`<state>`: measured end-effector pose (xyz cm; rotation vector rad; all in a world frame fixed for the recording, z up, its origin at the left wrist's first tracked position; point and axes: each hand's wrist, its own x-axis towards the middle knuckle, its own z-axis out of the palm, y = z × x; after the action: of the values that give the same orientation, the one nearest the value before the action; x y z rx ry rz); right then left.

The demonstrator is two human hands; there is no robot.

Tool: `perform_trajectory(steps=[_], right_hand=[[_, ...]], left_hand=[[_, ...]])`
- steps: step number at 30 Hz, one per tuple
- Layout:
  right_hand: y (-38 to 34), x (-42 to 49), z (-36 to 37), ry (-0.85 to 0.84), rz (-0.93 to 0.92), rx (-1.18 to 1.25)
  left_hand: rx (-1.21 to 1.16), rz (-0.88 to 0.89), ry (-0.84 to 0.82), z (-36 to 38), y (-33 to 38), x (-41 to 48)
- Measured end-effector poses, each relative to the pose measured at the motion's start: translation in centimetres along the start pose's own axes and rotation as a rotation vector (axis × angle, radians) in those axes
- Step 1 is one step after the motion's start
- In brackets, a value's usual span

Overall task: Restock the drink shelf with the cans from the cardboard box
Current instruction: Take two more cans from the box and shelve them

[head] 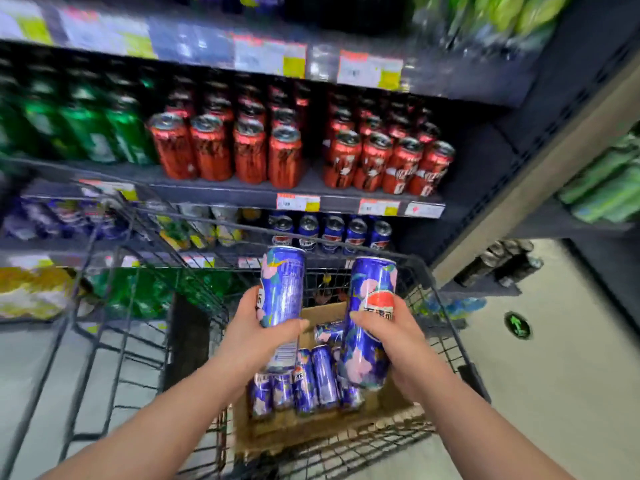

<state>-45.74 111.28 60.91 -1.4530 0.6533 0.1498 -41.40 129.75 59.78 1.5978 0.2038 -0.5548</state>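
Note:
My left hand (258, 336) grips a tall blue can with pink flowers (282, 289), held upright above the cardboard box (304, 429). My right hand (398, 336) grips a second blue can (369, 327), tilted slightly left. Several more blue cans (311, 379) lie in the box, which sits in a black wire cart (145, 341). The drink shelf (242, 190) in front carries rows of red cans (228, 150). One shelf lower stands a row of blue cans (332, 233).
Green bottles (69, 123) fill the left of the red-can shelf. A grey upright post (526, 174) ends the shelf unit on the right, with green packs (606, 188) beyond it. Pale floor with a green arrow sticker (517, 325) lies to the right.

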Motion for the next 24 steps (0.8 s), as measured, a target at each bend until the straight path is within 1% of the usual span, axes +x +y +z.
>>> perform_trajectory(steps=[5,11,15,19,24], right_hand=[[-1.1,-5.2,0.1,0.001,-0.146,-0.076],[0.4,-13.8,-0.2,0.018,-0.237,-0.059],[0.2,-18.9,0.3,-0.006,-0.287,-0.033],[-1.6,-23.2,2.5,-0.058,-0.341,-0.038],[-3.9,-26.9,7.1,-0.12,-0.44,-0.077]], left_hand=[[-0.018,0.112,0.002,-0.4,1.4,-5.9],[0.025,0.231,0.1,-0.6,0.9,-15.2],[0.05,0.263,0.175,-1.5,1.3,-20.7],[0.032,0.342,0.24,-4.1,2.5,-25.0],[0.01,0.426,0.333,-9.6,4.3,-28.5]])
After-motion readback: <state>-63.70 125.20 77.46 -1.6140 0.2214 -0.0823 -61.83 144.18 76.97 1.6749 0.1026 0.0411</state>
